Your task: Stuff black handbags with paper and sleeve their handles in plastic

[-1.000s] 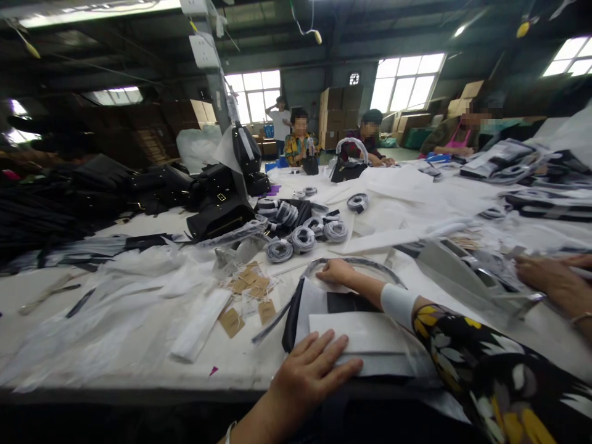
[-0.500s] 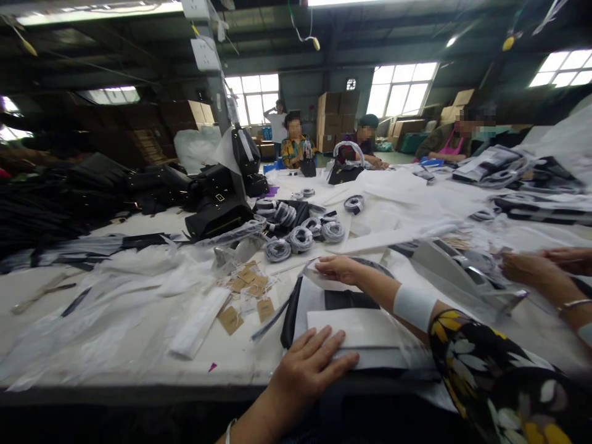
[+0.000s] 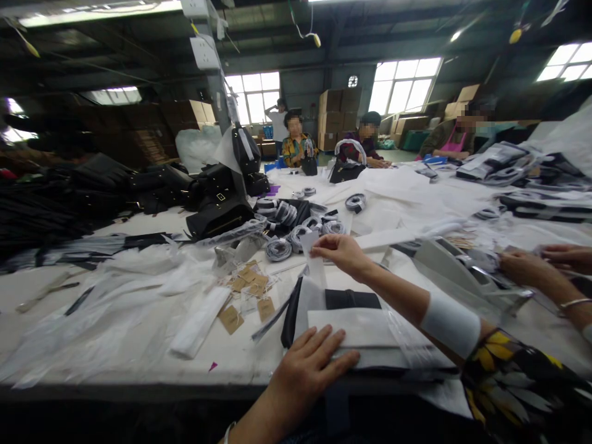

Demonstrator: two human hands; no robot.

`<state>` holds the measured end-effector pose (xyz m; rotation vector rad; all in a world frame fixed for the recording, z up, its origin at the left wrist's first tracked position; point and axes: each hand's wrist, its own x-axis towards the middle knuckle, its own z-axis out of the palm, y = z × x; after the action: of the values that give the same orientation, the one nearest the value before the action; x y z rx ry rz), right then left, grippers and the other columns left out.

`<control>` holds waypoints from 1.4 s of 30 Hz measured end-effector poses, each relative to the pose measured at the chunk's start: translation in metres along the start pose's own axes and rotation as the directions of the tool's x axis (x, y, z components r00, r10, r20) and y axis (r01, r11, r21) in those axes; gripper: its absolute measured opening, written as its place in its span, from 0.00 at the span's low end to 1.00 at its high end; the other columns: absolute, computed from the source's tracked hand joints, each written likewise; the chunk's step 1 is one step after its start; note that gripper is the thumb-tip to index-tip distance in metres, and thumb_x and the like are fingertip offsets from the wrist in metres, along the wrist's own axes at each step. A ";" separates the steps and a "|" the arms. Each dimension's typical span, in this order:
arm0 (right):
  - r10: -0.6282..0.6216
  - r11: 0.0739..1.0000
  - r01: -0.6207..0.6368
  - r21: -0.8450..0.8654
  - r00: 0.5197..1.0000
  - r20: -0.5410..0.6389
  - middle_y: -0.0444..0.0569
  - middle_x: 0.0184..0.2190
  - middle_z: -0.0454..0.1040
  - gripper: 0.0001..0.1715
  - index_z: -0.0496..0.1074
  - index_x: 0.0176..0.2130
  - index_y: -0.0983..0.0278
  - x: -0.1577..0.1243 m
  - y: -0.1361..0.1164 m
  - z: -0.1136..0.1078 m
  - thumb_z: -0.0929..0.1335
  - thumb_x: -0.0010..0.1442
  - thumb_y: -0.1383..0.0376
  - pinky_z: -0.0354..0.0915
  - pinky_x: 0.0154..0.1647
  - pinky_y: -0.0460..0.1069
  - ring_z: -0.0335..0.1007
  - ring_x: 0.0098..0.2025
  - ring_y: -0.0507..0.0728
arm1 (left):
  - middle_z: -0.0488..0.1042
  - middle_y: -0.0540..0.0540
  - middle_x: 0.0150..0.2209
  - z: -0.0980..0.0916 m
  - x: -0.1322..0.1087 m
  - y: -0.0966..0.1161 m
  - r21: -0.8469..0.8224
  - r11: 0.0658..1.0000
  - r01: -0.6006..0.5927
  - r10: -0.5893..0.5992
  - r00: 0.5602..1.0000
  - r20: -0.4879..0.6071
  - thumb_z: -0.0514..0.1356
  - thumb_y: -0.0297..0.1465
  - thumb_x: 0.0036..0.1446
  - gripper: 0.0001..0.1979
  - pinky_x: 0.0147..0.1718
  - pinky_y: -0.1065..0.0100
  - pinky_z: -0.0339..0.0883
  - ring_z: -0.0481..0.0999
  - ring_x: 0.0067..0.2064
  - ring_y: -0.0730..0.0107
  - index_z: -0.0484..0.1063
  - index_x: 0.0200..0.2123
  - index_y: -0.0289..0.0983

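Note:
A black bag lies flat on the table at front centre, partly covered by white wrapping sheets. My left hand rests with fingers spread on the white sheets at the near left of the bag. Above the bag's far edge, my right hand pinches a thin strip of whitish wrapping sheet and holds it raised. Part of a black panel shows between the sheets. My right forearm hides the far right side of the bag.
Brown tags with white strings lie left of the bag. Coiled, wrapped straps sit behind it. Black bags are piled at left. A grey tape dispenser stands at right, near a co-worker's hands.
My right hand has lifted the wrapping sheet up from the bag, and its fingers are now pinched on it. The left hand stays where it was.

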<state>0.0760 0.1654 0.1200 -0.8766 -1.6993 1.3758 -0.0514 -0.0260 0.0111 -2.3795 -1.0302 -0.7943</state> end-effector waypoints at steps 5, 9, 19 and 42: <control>-0.298 0.844 0.337 -0.417 0.941 0.159 0.44 0.32 0.81 0.06 0.80 0.34 0.62 -0.075 -0.010 0.007 0.71 0.60 0.64 0.71 0.40 0.46 0.78 0.34 0.54 | 0.73 0.49 0.59 -0.002 0.001 0.000 -0.026 1.000 0.013 -0.013 1.000 -0.017 0.53 0.27 0.69 0.19 0.54 0.59 0.72 0.73 0.58 0.62 0.68 0.60 0.48; -0.434 0.749 0.489 -0.447 0.872 0.228 0.45 0.36 0.82 0.11 0.79 0.41 0.60 -0.119 0.004 0.017 0.67 0.63 0.70 0.73 0.40 0.45 0.80 0.37 0.53 | 0.75 0.48 0.55 -0.002 0.001 0.001 -0.100 0.994 0.044 -0.042 0.999 0.022 0.55 0.27 0.69 0.17 0.55 0.59 0.72 0.75 0.56 0.63 0.70 0.58 0.47; -0.533 0.751 0.606 -0.264 0.791 0.300 0.51 0.44 0.80 0.17 0.75 0.49 0.60 -0.161 0.028 0.022 0.66 0.64 0.75 0.74 0.52 0.49 0.78 0.47 0.54 | 0.80 0.42 0.45 -0.005 0.006 -0.002 -0.283 0.955 0.084 -0.109 0.991 -0.076 0.53 0.27 0.69 0.11 0.57 0.62 0.70 0.78 0.50 0.66 0.73 0.48 0.35; -0.547 0.627 0.698 -0.347 0.711 0.442 0.52 0.39 0.79 0.09 0.76 0.44 0.65 -0.177 0.035 0.019 0.66 0.65 0.72 0.75 0.49 0.51 0.76 0.45 0.56 | 0.72 0.39 0.58 0.008 -0.023 0.008 -0.231 0.942 0.245 -0.284 0.947 -0.153 0.58 0.25 0.66 0.20 0.58 0.56 0.69 0.65 0.64 0.56 0.67 0.60 0.34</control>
<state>0.1442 0.0091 0.0581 -0.2331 -2.3569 0.5929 -0.0556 -0.0389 -0.0112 -2.3059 -1.2603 -1.2529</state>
